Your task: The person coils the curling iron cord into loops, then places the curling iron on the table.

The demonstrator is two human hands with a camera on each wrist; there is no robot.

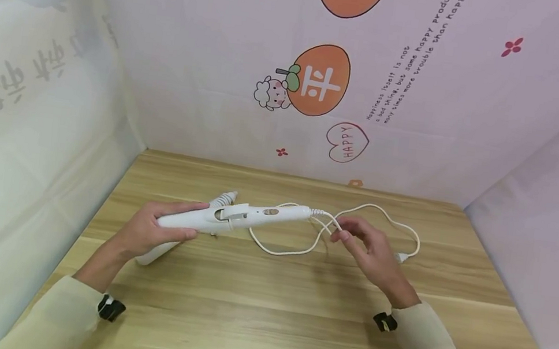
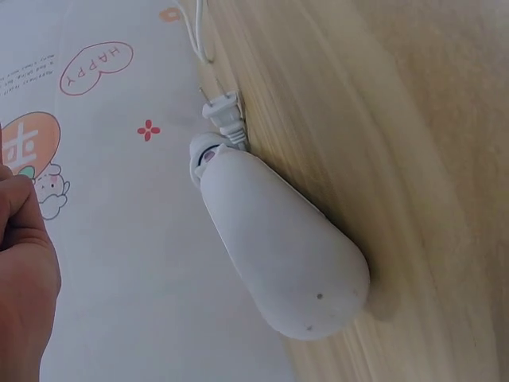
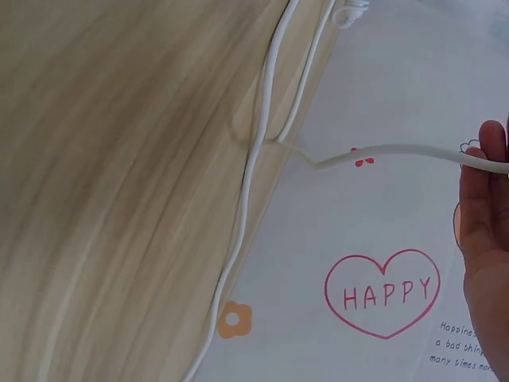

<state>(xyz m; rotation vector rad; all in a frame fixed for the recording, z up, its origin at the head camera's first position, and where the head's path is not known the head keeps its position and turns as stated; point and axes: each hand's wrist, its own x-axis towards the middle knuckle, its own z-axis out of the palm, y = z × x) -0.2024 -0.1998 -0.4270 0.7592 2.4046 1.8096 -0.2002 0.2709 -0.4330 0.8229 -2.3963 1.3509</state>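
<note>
My left hand (image 1: pixel 144 230) grips the thick end of a white curling iron (image 1: pixel 279 215), thumb on the near side, fingers on the far side. The iron is raised above the table, its lever and an oval opening facing up. Near its cord end, my right hand (image 1: pixel 367 249) pinches the white cord (image 1: pixel 331 219); in the right wrist view the cord (image 3: pixel 398 150) runs across the fingers (image 3: pixel 475 199). Beneath the iron lies a second white device (image 2: pixel 278 247) with a rounded end; its ribbed tip (image 1: pixel 224 198) shows behind the left hand.
The cord loops over the wooden table (image 1: pixel 262 312), and a white plug (image 1: pixel 401 257) lies by the right hand. Another two-pin plug (image 2: pixel 225 111) lies beside the second device. Printed cloth (image 1: pixel 208 72) walls the table's back and sides.
</note>
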